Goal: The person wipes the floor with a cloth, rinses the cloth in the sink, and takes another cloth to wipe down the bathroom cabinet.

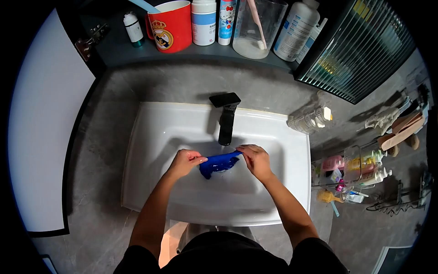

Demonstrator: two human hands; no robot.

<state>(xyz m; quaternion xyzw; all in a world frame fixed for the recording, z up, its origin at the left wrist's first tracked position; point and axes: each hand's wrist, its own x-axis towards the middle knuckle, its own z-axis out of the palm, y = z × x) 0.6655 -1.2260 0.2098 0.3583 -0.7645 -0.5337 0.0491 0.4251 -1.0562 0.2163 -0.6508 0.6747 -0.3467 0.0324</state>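
Grey wall (173, 82) rises behind a white sink (205, 205) with a black tap (226, 128). Just in front of the tap, over the sink, hangs a blue cloth (214, 164), one end clamped in the left hand's (185, 163) grip, the other in the right hand's (257, 160).

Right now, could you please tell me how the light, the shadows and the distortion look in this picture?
Head view: black corners and the bent edge of the bright panel on the left suggest a wide lens; head view: a soft shadow darkens the sink left of the tap; head view: small glints show on the blue cloth.
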